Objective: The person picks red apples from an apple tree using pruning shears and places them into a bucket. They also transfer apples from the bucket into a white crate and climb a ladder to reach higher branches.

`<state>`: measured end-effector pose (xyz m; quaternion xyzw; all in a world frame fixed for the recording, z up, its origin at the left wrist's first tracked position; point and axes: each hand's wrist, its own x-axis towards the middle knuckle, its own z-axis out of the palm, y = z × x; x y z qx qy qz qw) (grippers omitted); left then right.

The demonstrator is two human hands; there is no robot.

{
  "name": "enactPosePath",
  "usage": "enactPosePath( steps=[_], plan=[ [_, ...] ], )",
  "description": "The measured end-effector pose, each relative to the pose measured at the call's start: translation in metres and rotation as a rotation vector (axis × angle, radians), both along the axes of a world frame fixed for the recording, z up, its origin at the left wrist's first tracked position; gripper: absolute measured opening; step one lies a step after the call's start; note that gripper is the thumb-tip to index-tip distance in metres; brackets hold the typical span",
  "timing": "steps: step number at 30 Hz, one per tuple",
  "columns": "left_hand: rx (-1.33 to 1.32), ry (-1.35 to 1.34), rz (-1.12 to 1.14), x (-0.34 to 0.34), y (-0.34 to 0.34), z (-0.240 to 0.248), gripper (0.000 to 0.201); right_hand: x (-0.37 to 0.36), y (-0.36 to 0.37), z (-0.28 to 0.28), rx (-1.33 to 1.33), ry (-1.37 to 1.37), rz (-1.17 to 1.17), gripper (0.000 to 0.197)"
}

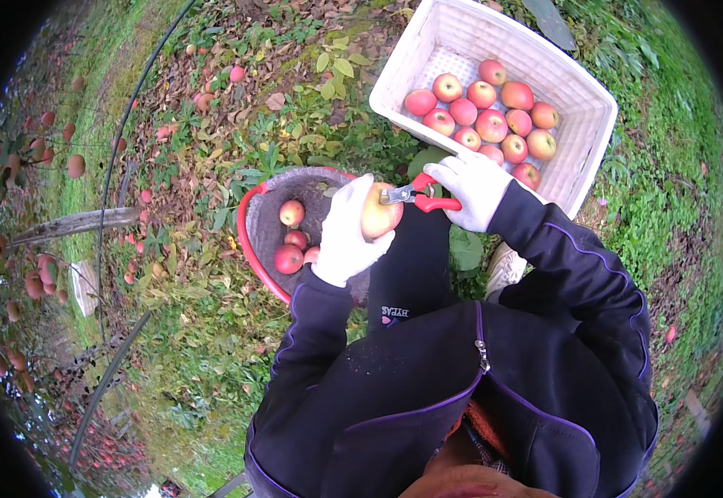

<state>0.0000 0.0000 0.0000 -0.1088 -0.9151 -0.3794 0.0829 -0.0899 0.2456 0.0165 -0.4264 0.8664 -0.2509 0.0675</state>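
My left hand (347, 236), in a white glove, is closed around a pale red-yellow apple (380, 217). In my gloved right hand (473, 189) is a pair of red-handled pruning shears (436, 197). The blades meet the top of the apple, near where its stem would be; the stem itself is too small to make out. Below and left of my left hand stands a bucket with a red rim (248, 241) and a grey lining, holding several red apples (289, 259). Beyond my right hand is a white plastic crate (581, 108) with several apples (491, 126) lying on its bottom.
Apple branches with hanging fruit (46, 270) fill the far left. A dark hose (112, 158) and a wooden post (79, 226) run there too. Fallen apples (237, 74) and dry leaves lie on the grass. My shoe (506, 267) is close to the crate.
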Motion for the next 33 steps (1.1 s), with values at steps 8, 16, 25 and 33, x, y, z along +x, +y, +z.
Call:
enactPosePath(
  steps=[8,16,25,33],
  plan=[
    [0.045,-0.112,-0.047,0.002,-0.006,0.008,0.085,-0.013,-0.001,0.004,-0.020,0.120,0.142,0.051],
    [0.026,-0.157,0.003,0.010,-0.014,0.005,0.085,0.003,-0.017,-0.012,0.105,0.102,0.101,0.051],
    [-0.047,-0.180,0.041,0.021,-0.030,-0.011,0.083,0.015,0.004,-0.044,-0.018,0.053,0.099,0.044],
    [0.471,-0.239,-0.070,-0.082,-0.009,-0.019,0.069,0.010,0.101,-0.112,-0.287,-0.172,-1.005,0.053]
  ],
)
